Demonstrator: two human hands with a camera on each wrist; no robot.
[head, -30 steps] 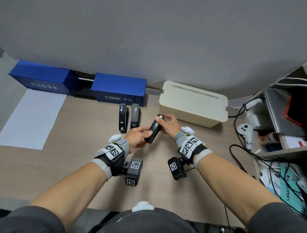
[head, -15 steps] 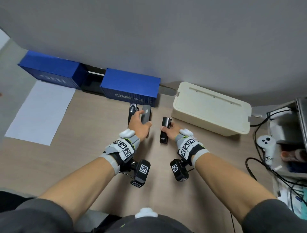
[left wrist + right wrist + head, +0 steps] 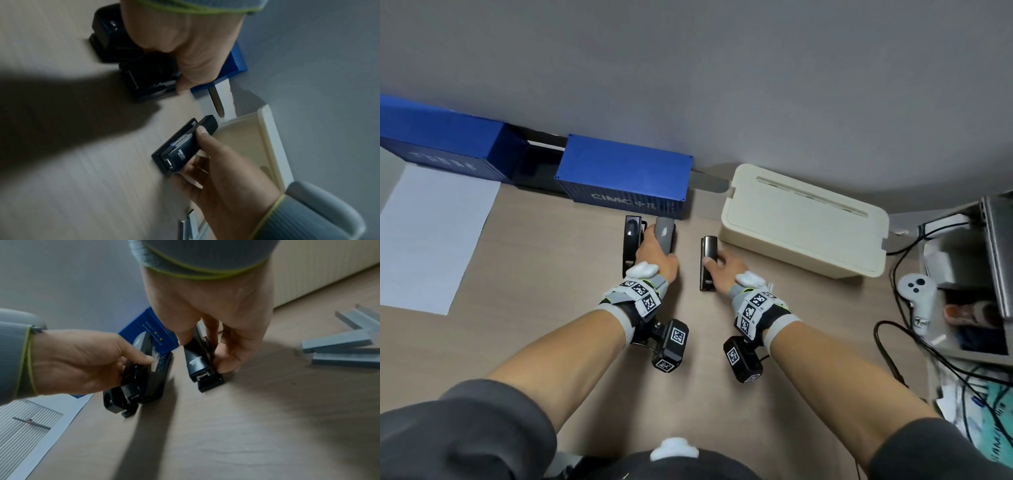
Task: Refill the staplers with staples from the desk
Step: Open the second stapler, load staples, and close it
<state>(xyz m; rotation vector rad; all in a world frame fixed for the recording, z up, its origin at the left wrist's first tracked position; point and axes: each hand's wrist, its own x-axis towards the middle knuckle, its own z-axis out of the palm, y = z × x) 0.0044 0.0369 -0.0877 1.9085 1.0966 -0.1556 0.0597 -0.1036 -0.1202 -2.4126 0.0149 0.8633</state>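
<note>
Three staplers are on the wooden desk [image 3: 551, 342]. My left hand [image 3: 655, 251] grips the grey-topped stapler [image 3: 665, 231], which lies beside a black stapler [image 3: 631, 240] in front of the blue box. In the right wrist view its thumb presses this stapler's side [image 3: 144, 369]. My right hand [image 3: 719, 265] pinches a third, black stapler [image 3: 708, 253] by its sides as it rests flat on the desk [image 3: 202, 369]. Several strips of staples [image 3: 337, 344] lie on the desk right of my right hand.
Two blue container-shaped boxes [image 3: 626, 174] stand along the back wall. A cream cable box [image 3: 804, 219] sits just right of the right hand. A white sheet of paper [image 3: 431, 236] lies at the left. Cables, a white controller [image 3: 916, 294] and a cluttered shelf fill the right edge.
A second ago both hands held the black stapler in the air. It now rests on the desk under my right hand, and my left hand has moved forward onto the grey stapler.
</note>
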